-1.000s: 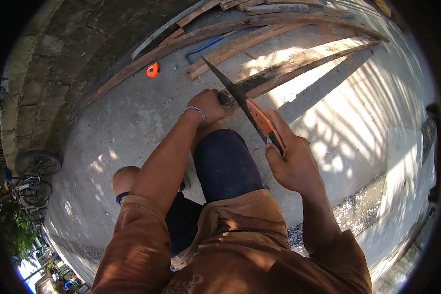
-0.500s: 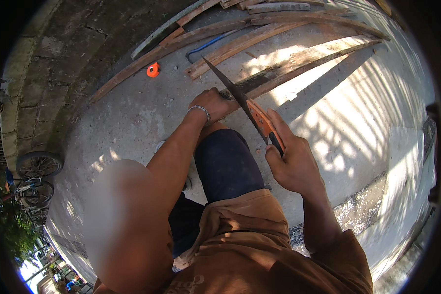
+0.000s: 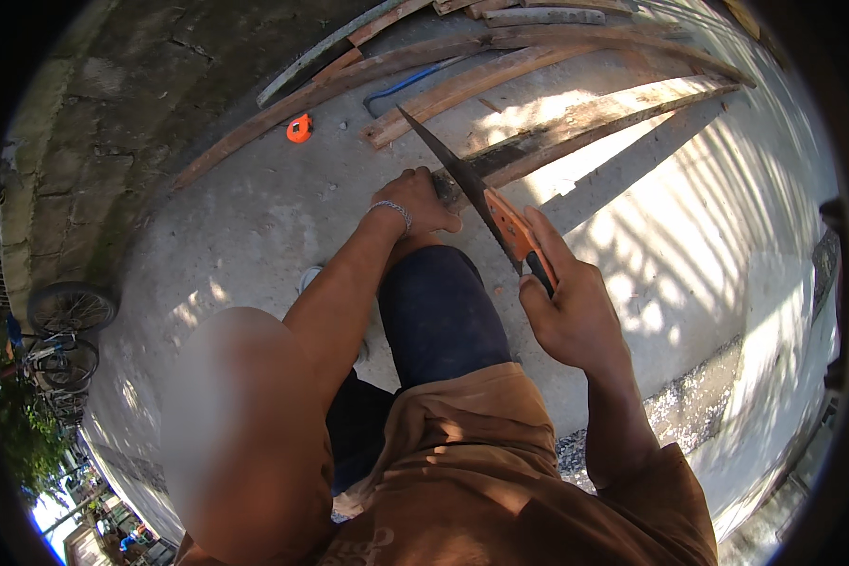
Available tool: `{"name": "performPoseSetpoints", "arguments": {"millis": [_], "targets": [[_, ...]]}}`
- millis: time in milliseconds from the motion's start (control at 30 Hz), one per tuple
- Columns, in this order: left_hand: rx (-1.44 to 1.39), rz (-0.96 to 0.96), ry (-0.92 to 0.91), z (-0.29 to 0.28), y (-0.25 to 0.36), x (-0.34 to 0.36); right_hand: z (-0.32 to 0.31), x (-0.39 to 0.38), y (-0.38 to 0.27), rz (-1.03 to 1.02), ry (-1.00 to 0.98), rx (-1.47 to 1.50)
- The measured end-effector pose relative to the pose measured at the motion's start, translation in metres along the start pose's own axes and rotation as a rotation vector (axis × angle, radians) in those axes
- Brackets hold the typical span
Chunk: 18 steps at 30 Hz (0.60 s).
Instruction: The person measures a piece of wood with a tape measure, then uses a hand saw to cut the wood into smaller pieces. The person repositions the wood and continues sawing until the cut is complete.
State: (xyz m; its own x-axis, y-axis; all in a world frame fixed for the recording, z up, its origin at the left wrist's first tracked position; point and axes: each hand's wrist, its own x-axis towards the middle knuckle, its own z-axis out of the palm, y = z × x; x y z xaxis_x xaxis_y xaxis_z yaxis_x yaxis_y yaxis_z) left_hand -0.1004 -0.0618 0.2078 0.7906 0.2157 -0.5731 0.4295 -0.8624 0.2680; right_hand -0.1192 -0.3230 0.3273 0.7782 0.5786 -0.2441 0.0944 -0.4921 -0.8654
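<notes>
My left hand (image 3: 415, 206), with a chain bracelet at the wrist, is wrapped over the near end of a weathered wooden board (image 3: 613, 108), just beyond my knee in dark shorts. That board stretches away to the upper right. My right hand (image 3: 571, 311) grips a handsaw (image 3: 507, 224) by its orange and black handle. The dark toothed blade crosses the board diagonally beside my left hand, its tip pointing up and left; whether it touches the wood I cannot tell.
An orange tape measure (image 3: 299, 128) and a blue bar (image 3: 396, 87) lie on the concrete among several planks (image 3: 481, 80). A block wall (image 3: 85, 160) runs along the left, with bicycles (image 3: 71, 311) at lower left. Sunlight and shadow stripe the right side.
Both hands and the saw appear slightly higher and further right in the view, as does part of the background. Their grips look the same.
</notes>
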Motion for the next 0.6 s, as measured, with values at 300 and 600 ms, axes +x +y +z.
{"name": "performPoseSetpoints", "arguments": {"millis": [300,600], "targets": [[0.021,-0.010,-0.124,-0.007,-0.006,-0.001,0.012,-0.022,0.021,0.050,-0.010,0.024],[0.037,-0.080,0.017,-0.004,0.002,-0.013,0.020,-0.027,0.005,-0.001,0.013,-0.091]]}}
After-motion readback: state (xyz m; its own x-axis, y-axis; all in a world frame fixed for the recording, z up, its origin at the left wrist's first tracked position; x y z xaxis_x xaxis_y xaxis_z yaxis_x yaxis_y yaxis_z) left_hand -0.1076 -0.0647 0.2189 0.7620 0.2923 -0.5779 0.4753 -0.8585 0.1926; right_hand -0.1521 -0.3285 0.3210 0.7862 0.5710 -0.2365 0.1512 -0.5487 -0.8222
